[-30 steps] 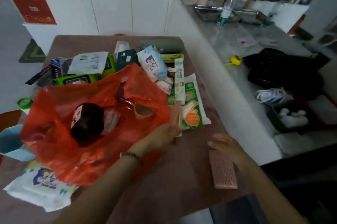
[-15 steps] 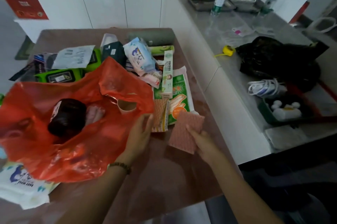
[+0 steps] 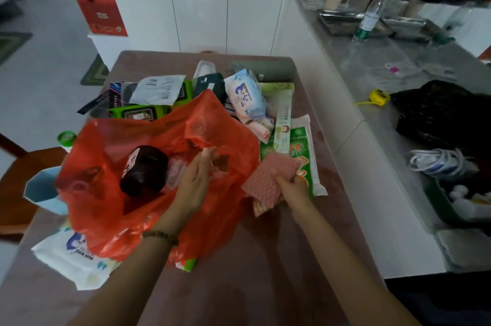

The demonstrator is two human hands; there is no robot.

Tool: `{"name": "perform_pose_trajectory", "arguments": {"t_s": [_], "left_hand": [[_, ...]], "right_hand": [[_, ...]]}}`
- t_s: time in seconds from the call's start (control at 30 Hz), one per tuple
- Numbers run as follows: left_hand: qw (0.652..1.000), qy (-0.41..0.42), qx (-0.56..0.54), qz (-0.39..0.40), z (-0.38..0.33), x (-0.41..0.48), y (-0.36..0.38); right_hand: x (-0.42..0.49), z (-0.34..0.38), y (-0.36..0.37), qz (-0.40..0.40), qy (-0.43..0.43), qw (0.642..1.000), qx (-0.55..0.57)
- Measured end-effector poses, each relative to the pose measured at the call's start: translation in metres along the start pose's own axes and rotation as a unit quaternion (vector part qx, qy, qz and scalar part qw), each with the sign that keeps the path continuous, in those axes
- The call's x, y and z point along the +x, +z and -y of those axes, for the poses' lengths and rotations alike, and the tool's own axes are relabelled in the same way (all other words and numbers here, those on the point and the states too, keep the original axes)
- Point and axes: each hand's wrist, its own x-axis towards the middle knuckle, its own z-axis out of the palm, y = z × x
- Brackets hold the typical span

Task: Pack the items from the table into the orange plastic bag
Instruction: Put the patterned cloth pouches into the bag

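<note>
Gripping: right hand [image 3: 295, 189] curls round pink packet [image 3: 268, 175]
Left hand [image 3: 195, 179]: at mouth of orange bag [image 3: 106, 193], fingers nearly straight, hold unclear
Inside: dark jar [image 3: 144, 170]

**Bag mouth crowded**

A dark round jar [image 3: 144, 170] filled the left of the mouth of the crumpled orange plastic bag [image 3: 106, 193]; the left hand [image 3: 194, 182] took the right. A pink patterned flat packet [image 3: 268, 177] in the right hand [image 3: 295, 187] hung just beside. Heaped packets [image 3: 247, 97] crowded the far half of the brown table [image 3: 252, 272]; its bare near strip lay open.
</note>
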Motion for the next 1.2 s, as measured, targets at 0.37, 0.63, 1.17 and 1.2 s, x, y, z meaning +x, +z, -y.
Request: {"name": "perform_pose_trajectory", "arguments": {"t_s": [0.37,0.63,1.17,1.2], "left_hand": [[1.000,-0.017,0.004,-0.009,-0.017,-0.002,-0.082],[0.915,-0.227,-0.300,0.145,-0.029,-0.020,-0.075],[0.975,-0.143,-0.168,0.034,-0.032,-0.010,-0.224],[0.974,-0.144,-0.171,0.028,-0.031,-0.009,-0.223]], "right_hand": [[-0.054,0.046,0.021,0.051,-0.089,0.994,0.045],[-0.093,0.074,0.068,0.195,-0.100,0.965,0.145],[-0.043,0.051,0.170,0.263,-0.066,0.906,-0.324],[-0.041,0.046,0.168,0.270,-0.064,0.885,-0.375]]}}
